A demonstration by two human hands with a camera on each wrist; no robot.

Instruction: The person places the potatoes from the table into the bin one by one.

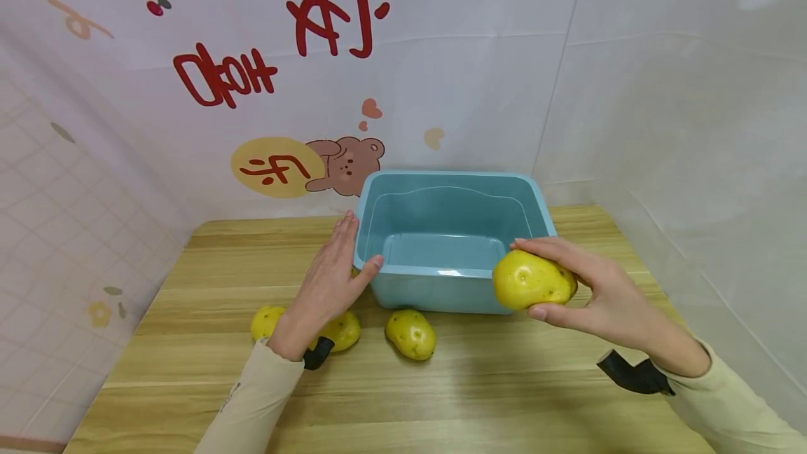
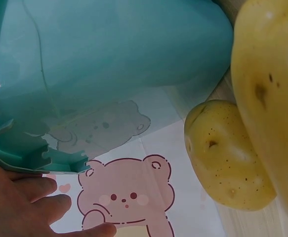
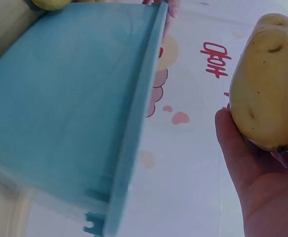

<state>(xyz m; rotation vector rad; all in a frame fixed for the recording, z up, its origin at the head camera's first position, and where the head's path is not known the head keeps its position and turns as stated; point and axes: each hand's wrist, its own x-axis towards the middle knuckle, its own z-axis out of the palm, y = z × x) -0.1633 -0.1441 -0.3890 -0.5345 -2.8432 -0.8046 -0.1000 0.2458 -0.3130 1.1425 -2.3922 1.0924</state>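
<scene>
My right hand (image 1: 605, 293) has its fingers (image 1: 548, 247) curled round a potato (image 1: 532, 279), thumb underneath, holding it in the air just at the near right corner of the blue tub (image 1: 441, 293). The potato is yellow, smooth and lumpy, with small dark specks and a shallow eye. My left hand (image 1: 328, 282) lies flat with fingers (image 1: 345, 233) straight and pressed together along the tub's left wall, the thumb touching its near left corner. The tub stands near the bench's (image 1: 479, 398) far edge. Three more yellow potatoes lie on the bench in front of the tub: one (image 1: 411, 333) near the middle, two (image 1: 343, 330) partly hidden under my left wrist.
</scene>
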